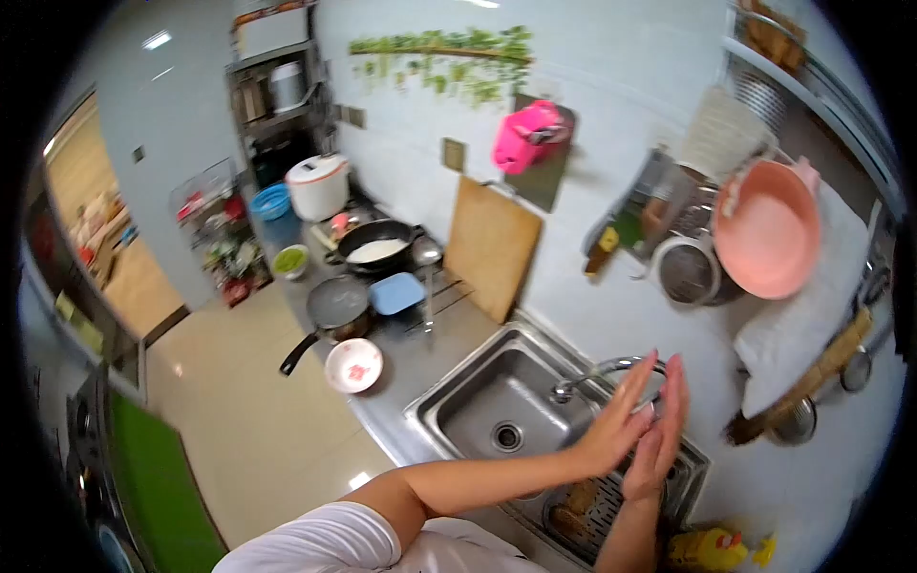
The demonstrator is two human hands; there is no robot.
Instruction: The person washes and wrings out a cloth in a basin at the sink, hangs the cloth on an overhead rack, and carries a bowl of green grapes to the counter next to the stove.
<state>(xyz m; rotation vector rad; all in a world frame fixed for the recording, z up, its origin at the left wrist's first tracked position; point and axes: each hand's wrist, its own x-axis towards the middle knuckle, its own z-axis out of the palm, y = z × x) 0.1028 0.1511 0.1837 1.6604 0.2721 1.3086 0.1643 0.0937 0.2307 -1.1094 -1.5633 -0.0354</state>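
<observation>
My left hand (619, 425) reaches in from the left with its fingers stretched out. Facing it, palm to palm, is my right hand (657, 449), its fingers also straight. The palms are close together or touching, and no object shows between them. Just behind the fingers curves a chrome faucet (616, 365), partly covered by the hands. Its spout end hangs over the steel sink (458, 387), whose basin has a round drain (508, 436). Below my wrists, a drain tray (600, 516) with a brown item in it is partly hidden by my forearms.
Left of the sink, the counter holds a white bowl (354, 366), a saucepan (339, 304), a blue lid-like item (397, 293), a black wok (375, 246) and a rice cooker (318, 187). A cutting board (492, 248) leans on the wall. A pink basin (767, 229) hangs right.
</observation>
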